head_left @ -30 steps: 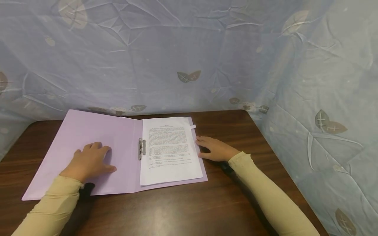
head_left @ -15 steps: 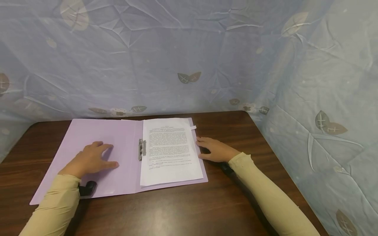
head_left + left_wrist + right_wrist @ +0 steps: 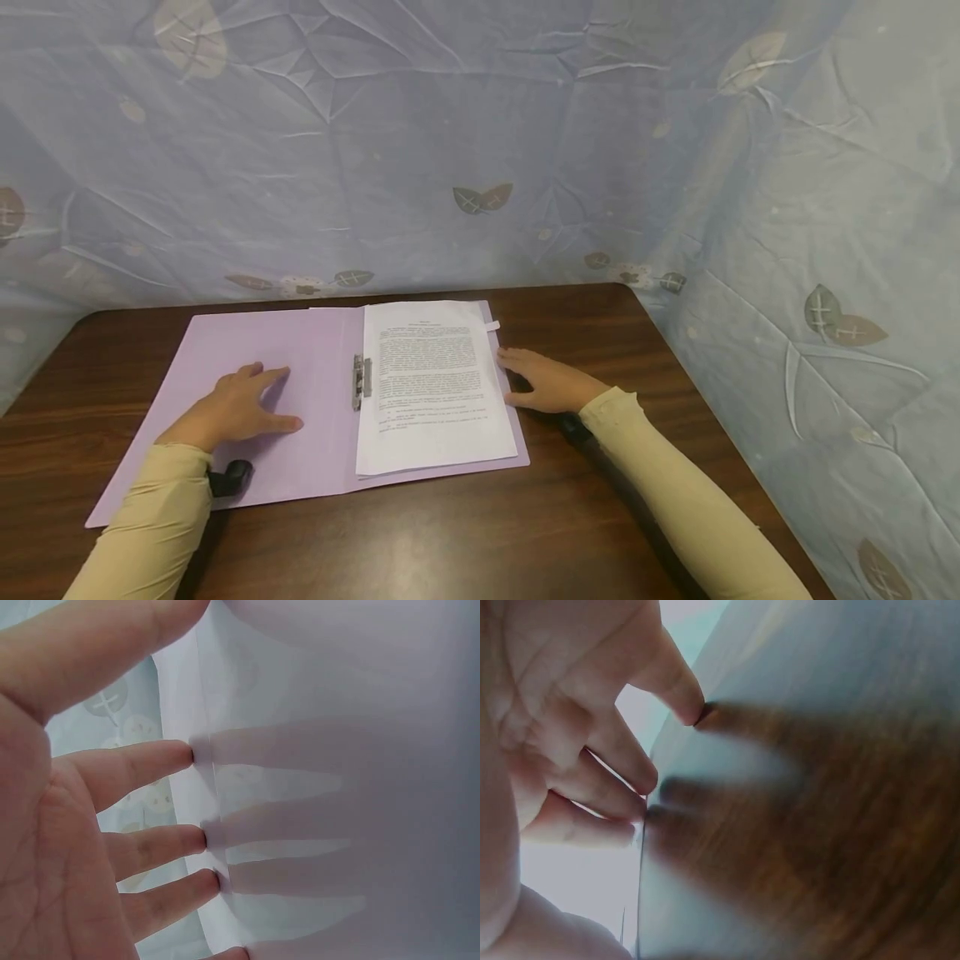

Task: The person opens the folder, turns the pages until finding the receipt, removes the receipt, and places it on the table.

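A light purple folder (image 3: 315,442) lies spread out on the dark wooden table (image 3: 420,542). On its right half is a stack of printed paper (image 3: 435,400), beside a metal clip (image 3: 362,382) near the spine. My left hand (image 3: 232,408) rests on the left cover with fingers spread; in the left wrist view its fingertips (image 3: 196,838) meet the smooth cover surface. My right hand (image 3: 551,381) lies at the folder's right edge, fingers stretched out. In the right wrist view its fingertips (image 3: 694,712) touch down along that edge and the table.
A small white tab (image 3: 492,326) sticks out from the folder's upper right edge. Pale blue cloth (image 3: 405,167) with leaf prints hangs behind the table and along its right side (image 3: 847,250). A black wrist camera (image 3: 232,478) sits under the left wrist.
The folder's left cover has come down flat, its far corner shifting toward me and slightly right. My left hand has turned a little with it. The right hand stays in place.
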`<state>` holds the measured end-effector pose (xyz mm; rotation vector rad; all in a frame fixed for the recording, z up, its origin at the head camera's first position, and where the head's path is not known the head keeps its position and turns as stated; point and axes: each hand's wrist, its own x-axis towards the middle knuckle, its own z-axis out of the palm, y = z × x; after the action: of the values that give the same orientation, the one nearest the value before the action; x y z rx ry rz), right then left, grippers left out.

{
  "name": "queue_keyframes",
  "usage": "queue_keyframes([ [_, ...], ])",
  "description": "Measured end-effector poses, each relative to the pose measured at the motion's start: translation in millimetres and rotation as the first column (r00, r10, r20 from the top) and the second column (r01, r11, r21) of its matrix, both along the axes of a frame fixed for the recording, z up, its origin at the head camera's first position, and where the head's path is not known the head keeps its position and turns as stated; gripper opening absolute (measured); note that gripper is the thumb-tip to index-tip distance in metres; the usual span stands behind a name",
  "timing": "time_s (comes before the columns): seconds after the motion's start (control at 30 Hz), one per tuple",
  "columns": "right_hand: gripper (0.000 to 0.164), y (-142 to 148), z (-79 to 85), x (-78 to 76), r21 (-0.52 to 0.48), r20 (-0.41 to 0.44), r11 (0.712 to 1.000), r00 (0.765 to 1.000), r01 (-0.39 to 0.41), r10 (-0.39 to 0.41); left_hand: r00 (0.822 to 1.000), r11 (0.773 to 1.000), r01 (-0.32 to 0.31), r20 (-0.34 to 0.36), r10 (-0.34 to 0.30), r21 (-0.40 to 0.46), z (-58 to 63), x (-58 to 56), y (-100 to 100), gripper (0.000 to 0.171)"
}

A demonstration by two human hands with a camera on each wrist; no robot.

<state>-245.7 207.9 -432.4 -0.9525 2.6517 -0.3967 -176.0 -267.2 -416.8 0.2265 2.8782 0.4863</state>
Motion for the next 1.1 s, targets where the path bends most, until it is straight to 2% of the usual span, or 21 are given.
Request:
queue_keyframes([
  [0.23, 0.072, 0, -0.5, 0.6, 0.018, -0.019, 1.000, 1.000, -0.012, 0.012, 1.000, 1.000, 0.008, 0.009, -0.008, -0.005, -4.1, -1.5, -1, 0.103],
  [0.5, 0.071, 7, -1.1, -0.8, 0.016, -0.022, 1.000, 1.000, -0.007, 0.008, 1.000, 1.000, 0.010, 0.022, -0.009, -0.009, -2.6, -0.1, 5, 0.104],
  [0.77, 0.072, 24, -0.3, -0.1, 0.022, -0.012, 1.000, 1.000, 0.003, -0.003, 0.999, 1.000, 0.022, 0.029, -0.021, -0.014, 2.0, 2.6, 18, 0.099],
  [1.1, 0.074, 53, 6.2, 7.0, 0.032, -0.008, 0.999, 1.000, 0.028, -0.028, 0.998, 0.998, 0.059, -0.014, -0.059, 0.020, 2.7, 4.8, 31, 0.087],
])
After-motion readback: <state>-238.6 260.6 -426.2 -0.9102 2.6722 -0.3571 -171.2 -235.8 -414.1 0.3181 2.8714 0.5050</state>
